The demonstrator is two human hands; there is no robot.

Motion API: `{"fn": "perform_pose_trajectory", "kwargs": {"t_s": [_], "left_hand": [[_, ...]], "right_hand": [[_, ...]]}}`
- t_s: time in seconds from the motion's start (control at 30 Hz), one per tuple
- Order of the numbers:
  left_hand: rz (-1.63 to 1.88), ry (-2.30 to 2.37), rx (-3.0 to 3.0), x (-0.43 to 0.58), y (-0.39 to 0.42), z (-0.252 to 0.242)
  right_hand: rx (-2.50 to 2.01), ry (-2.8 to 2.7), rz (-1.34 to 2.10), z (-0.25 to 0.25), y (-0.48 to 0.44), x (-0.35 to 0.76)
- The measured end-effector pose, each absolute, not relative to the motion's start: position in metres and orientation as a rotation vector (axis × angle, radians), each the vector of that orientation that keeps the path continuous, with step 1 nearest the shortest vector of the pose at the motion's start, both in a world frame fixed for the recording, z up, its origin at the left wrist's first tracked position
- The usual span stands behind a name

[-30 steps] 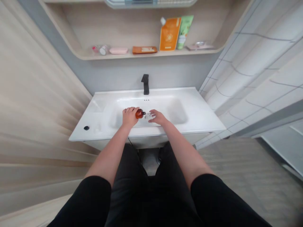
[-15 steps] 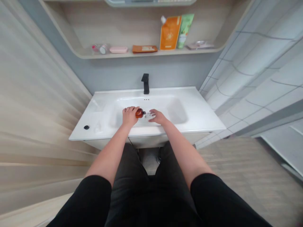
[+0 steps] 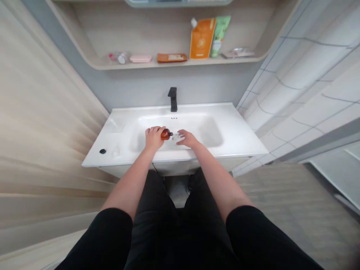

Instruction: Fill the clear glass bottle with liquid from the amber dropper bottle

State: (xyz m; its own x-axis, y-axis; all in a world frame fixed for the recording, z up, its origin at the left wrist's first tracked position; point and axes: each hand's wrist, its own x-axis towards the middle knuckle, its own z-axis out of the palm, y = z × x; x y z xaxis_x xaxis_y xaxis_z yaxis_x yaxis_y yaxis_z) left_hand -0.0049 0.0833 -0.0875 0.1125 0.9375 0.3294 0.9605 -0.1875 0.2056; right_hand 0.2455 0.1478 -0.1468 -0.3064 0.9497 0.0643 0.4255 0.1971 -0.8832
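Observation:
My left hand point(image 3: 153, 137) is wrapped round a small amber bottle point(image 3: 166, 134), held tipped on its side over the white sink point(image 3: 233, 135), its dark neck pointing right. My right hand point(image 3: 188, 139) is closed on a small clear container point(image 3: 176, 137), held just at the bottle's neck. The two hands are close together above the basin, in front of the black tap point(image 3: 173, 99).
A wooden shelf point(image 3: 157, 65) above the sink carries an orange pouch point(image 3: 201, 39), a green tube point(image 3: 219, 35), a flat orange packet, a pink case and small jars. A small black object point(image 3: 102, 151) lies on the sink's left ledge. Tiled wall at right, wood panel at left.

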Motion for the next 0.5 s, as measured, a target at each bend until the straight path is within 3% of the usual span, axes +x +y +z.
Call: {"fn": "perform_pose_trajectory", "kwargs": {"t_s": [0.5], "left_hand": [[-0.610, -1.953, -2.300, -0.0051, 0.0835, -0.0873]], "right_hand": [[-1.294, -1.854, 1.038, -0.1431, 0.1454, 0.2461]]}}
